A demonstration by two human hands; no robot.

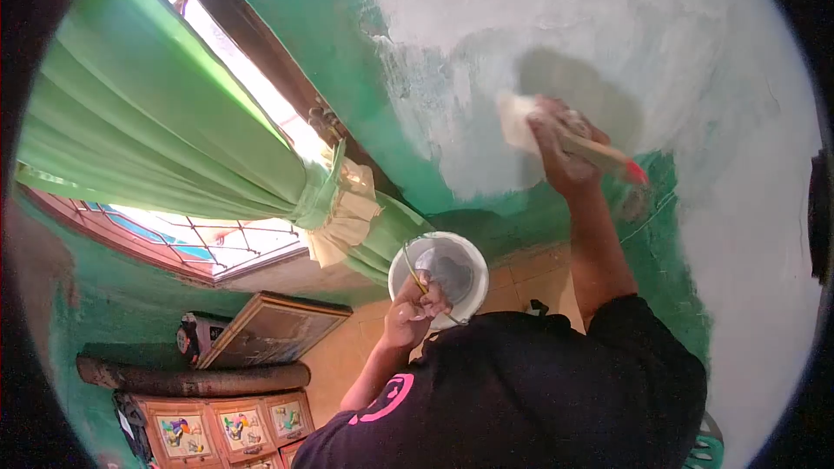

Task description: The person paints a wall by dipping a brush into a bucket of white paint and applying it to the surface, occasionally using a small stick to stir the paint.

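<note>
head: right hand (565, 152) presses brush (543, 128) on wall (695, 52), beside green edge.

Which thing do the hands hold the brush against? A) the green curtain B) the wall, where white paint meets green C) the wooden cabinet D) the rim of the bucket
B: the right hand presses the paintbrush to the wall at the white patch, while the left hand holds the white bucket by its handle, away from the green curtain.

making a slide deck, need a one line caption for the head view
Right hand presses a paintbrush to a green wall going white, while the left hand holds a white paint bucket.
</note>
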